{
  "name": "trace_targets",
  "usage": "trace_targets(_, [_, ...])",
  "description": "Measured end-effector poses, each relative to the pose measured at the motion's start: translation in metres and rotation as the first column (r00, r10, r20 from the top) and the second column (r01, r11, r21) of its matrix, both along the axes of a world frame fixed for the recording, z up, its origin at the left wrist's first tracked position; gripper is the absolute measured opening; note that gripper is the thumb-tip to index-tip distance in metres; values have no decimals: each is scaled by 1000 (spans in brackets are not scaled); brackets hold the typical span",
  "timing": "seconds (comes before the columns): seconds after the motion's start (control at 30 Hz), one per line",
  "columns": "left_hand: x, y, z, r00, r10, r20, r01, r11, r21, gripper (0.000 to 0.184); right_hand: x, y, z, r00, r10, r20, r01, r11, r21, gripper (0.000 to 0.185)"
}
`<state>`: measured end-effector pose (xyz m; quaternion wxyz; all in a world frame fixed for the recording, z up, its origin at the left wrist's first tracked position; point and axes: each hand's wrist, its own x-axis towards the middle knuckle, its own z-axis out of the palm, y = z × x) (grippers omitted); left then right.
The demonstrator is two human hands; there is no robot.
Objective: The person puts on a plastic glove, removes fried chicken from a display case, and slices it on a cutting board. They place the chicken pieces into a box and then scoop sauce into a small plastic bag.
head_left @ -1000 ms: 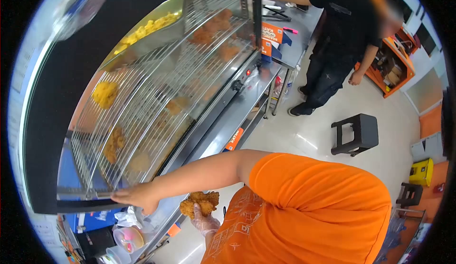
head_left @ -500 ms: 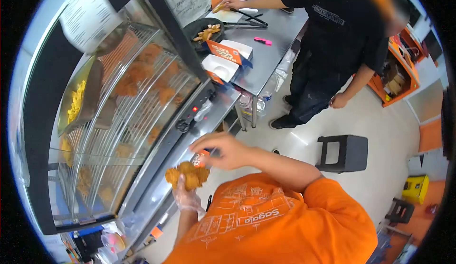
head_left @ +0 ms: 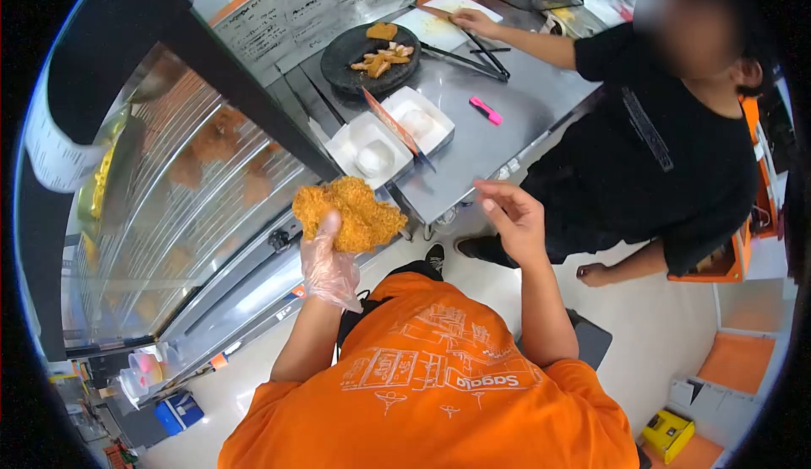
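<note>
A large piece of golden fried chicken (head_left: 351, 211) is in my left hand (head_left: 325, 258), which wears a clear plastic glove. The thumb presses on its near face; the other fingers are mostly hidden. My bare right hand (head_left: 514, 222) is raised near the table's front edge, empty, with fingers apart. Beyond the chicken, two white paper boxes stand side by side, the left box (head_left: 342, 150) and the right box (head_left: 435, 108), each with a white mound inside. Behind them, a round dark board (head_left: 338, 68) bears sliced fried pieces (head_left: 384, 59) and a small golden piece (head_left: 382, 31).
To the left is a glass display cabinet (head_left: 182, 241) with wire racks and fried food. Black tongs (head_left: 473, 62) and a pink marker (head_left: 486, 110) lie on the metal table (head_left: 541, 106). A co-worker in black (head_left: 667, 131) stands at right, one hand near a white board (head_left: 435, 28).
My left hand has raised the chicken toward the boxes. My right hand has moved right, away from it. The view has turned toward the table, and a golden piece now lies on the dark board.
</note>
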<state>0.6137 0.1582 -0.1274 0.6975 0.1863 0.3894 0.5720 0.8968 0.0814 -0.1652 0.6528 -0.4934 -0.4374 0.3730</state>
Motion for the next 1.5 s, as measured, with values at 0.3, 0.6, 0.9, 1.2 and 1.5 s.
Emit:
trace_targets(0.3, [50, 83, 15, 989, 104, -105, -99, 994, 53, 49, 102, 25, -19, 988, -138, 72, 153, 947, -283, 22])
trace_targets(0.6, [67, 97, 15, 997, -58, -43, 62, 994, 90, 48, 133, 105, -10, 971, -195, 136, 231, 908, -349, 24])
trace_targets(0.9, [74, 102, 9, 995, -5, 98, -5, 994, 109, 50, 183, 257, -21, 876, -2, 483, 150, 951, -270, 25])
trace_targets(1.2, [141, 116, 2, 950, 306, -66, -294, 945, 145, 62, 314, 499, -91, 355, 287, 890, 338, 848, -408, 40])
trace_targets(1.5, [282, 175, 14, 806, 574, -146, -587, 806, -74, 64, 318, 476, -134, 507, 358, 784, 62, 892, -448, 27])
